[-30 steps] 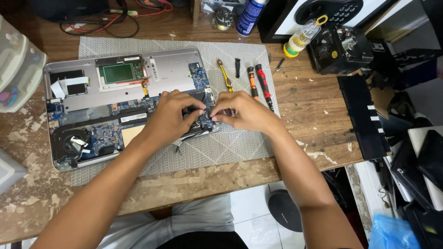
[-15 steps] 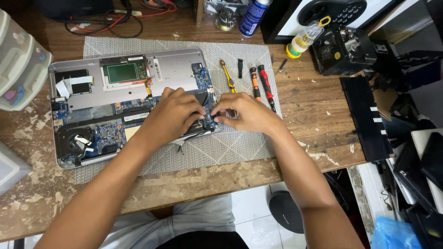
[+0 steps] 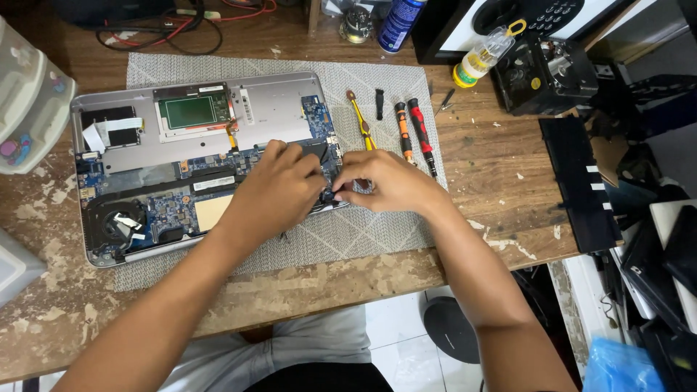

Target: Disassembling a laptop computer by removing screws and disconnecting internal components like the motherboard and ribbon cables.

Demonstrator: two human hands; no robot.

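Observation:
An opened silver laptop lies upside down on a grey woven mat, its blue circuit board and black fan exposed. My left hand rests on the laptop's right front corner with its fingers curled over a small black part. My right hand meets it from the right, fingertips pinching at the same black part at the laptop's edge. Whatever lies under the palms is hidden.
Beside the laptop on the mat lie a yellow tool, an orange screwdriver and a red screwdriver. A long black battery pack lies at the right on the worn wooden table. A spray can, small bottle and plastic drawers stand around.
Both hands stay at the laptop's right front corner; the fingers have shifted slightly around the small black part. The view has drifted a little.

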